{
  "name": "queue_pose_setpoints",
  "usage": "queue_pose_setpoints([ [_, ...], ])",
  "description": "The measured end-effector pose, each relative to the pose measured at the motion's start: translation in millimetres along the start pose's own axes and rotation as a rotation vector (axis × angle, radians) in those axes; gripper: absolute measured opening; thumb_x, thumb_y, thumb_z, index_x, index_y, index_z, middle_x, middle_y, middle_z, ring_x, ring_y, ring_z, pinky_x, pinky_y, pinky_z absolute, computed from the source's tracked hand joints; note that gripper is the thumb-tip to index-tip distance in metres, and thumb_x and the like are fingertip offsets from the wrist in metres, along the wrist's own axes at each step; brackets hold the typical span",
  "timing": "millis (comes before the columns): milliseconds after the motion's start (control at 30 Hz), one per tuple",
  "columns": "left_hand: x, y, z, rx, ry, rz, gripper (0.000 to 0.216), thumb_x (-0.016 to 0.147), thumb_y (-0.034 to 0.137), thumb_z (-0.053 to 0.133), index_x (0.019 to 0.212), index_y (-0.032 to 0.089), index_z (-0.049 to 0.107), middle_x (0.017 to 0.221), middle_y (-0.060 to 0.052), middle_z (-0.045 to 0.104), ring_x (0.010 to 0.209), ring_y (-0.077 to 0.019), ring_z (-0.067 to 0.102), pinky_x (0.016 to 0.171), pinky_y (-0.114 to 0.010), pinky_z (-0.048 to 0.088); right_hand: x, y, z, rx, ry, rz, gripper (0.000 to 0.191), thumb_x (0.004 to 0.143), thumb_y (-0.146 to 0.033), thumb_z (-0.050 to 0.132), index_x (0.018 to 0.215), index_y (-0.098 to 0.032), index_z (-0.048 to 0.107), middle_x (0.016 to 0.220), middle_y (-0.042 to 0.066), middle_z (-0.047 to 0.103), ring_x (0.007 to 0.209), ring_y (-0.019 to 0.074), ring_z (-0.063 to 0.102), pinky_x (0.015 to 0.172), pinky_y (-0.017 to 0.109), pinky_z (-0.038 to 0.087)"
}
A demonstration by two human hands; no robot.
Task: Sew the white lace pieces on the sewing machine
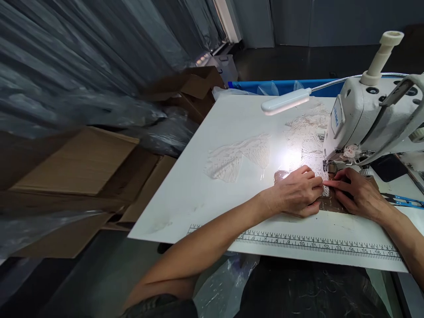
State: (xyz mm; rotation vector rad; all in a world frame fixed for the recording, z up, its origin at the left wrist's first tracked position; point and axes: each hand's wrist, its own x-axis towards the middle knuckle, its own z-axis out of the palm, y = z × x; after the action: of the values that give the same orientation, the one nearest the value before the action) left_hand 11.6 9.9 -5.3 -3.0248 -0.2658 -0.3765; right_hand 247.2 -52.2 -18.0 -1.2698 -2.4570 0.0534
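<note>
A strip of white lace (326, 191) runs toward me from under the presser foot of a white sewing machine (357, 119). My left hand (300, 192) is closed with curled fingers at the left edge of the lace, just in front of the foot. From the other side, my right hand (359, 193) pinches the lace edge, its index finger reaching to the left fingertips. More lace (308, 128) lies bunched behind the left hand, under the bright lamp light. Beneath both hands is a shiny brown taped patch (331, 205) on the table.
A separate lace piece (238, 157) lies flat on the white table (185, 198). Over the table hangs a white lamp (286, 101). Blue thread snips (406, 202) and a dark phone-like slab (389, 168) lie at right. Cardboard boxes (76, 161) stand left; a printed ruler (298, 242) follows the front edge.
</note>
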Motion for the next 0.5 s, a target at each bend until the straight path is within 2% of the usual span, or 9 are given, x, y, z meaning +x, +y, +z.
queue_pose_setpoints([
  [133, 0.7, -0.5, -1.5, 0.009, -0.003, -0.030, 0.029, 0.091, 0.032, 0.048, 0.088, 0.013, 0.069, 0.089, -0.007, 0.066, 0.074, -0.0188, 0.054, 0.086, -0.039, 0.044, 0.1, -1.5, 2.4, -0.056, -0.033, 0.058, 0.038, 0.099, -0.026, 0.045, 0.126, -0.027, 0.071, 0.098, 0.011, 0.067, 0.083, 0.0221, 0.065, 0.061, 0.030, 0.052],
  [267, 1.4, -0.8, -4.0, 0.000, -0.021, -0.054, 0.034, 0.096, 0.033, 0.042, 0.092, 0.013, 0.069, 0.092, -0.008, 0.067, 0.076, -0.0193, 0.055, 0.088, -0.040, 0.045, 0.8, -1.6, 5.7, -0.084, -0.083, 0.117, 0.041, 0.101, -0.034, 0.040, 0.129, -0.025, 0.070, 0.095, 0.012, 0.066, 0.076, 0.0216, 0.063, 0.055, 0.028, 0.048],
  [500, 1.2, -2.2, -2.8, -0.024, -0.062, -0.103, 0.036, 0.095, 0.035, 0.043, 0.101, 0.010, 0.069, 0.096, -0.009, 0.066, 0.079, -0.0200, 0.055, 0.091, -0.041, 0.045, 4.5, -2.1, 12.7, -0.133, -0.066, 0.169, 0.044, 0.101, -0.032, 0.035, 0.126, -0.023, 0.070, 0.086, 0.011, 0.062, 0.069, 0.0209, 0.060, 0.065, 0.034, 0.052],
])
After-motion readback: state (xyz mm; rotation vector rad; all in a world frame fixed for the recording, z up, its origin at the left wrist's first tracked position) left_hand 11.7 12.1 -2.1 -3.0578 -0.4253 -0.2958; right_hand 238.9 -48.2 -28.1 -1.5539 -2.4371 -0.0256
